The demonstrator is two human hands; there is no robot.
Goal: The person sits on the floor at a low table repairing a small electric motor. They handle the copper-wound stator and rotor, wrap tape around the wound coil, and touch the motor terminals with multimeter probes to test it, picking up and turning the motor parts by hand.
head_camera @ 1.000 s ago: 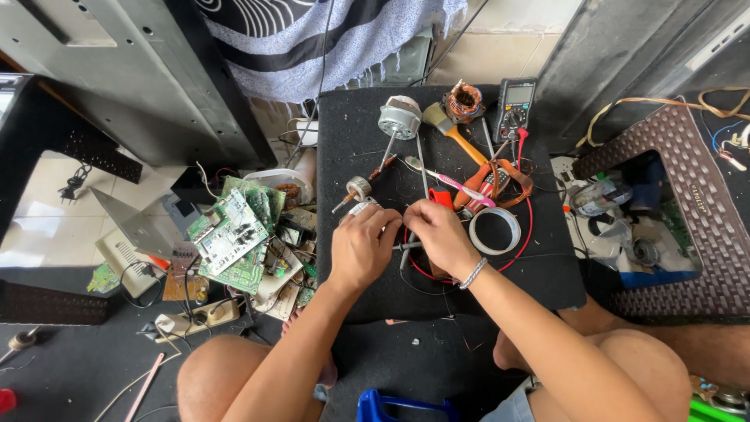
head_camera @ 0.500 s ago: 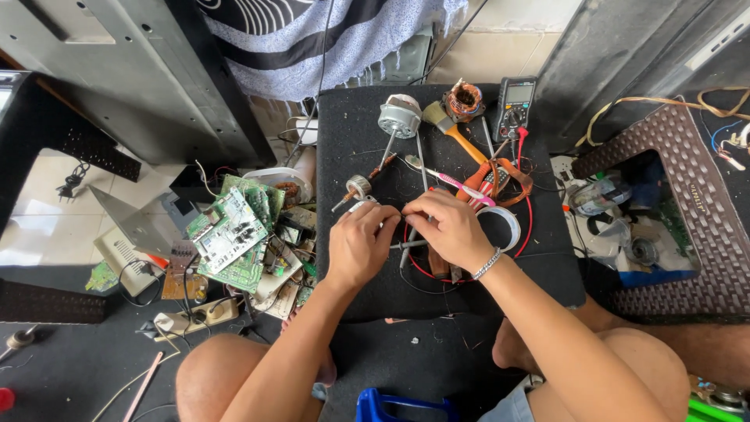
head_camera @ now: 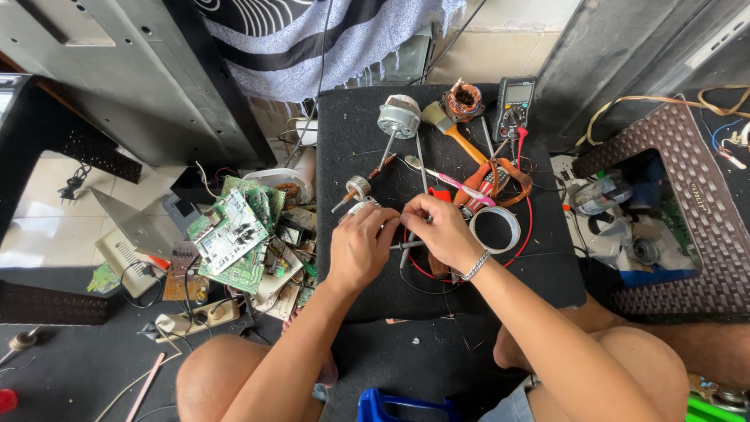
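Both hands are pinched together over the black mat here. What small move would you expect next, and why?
Probably a short pull or twist of the thin wire pinched between the fingertips. The left hand and right hand meet at one spot above the black mat, and a slim metal shaft lies just below them. What exactly they pinch is too small to tell.

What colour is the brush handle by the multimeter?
Orange, on the brush left of the multimeter; head view.

A small silvery motor part (head_camera: 361, 208) sits at frame centre on the black mat, mostly hidden under the fingers; a thin grey metal shaft (head_camera: 408, 245) pokes out below it, lying roughly level, pointing right.
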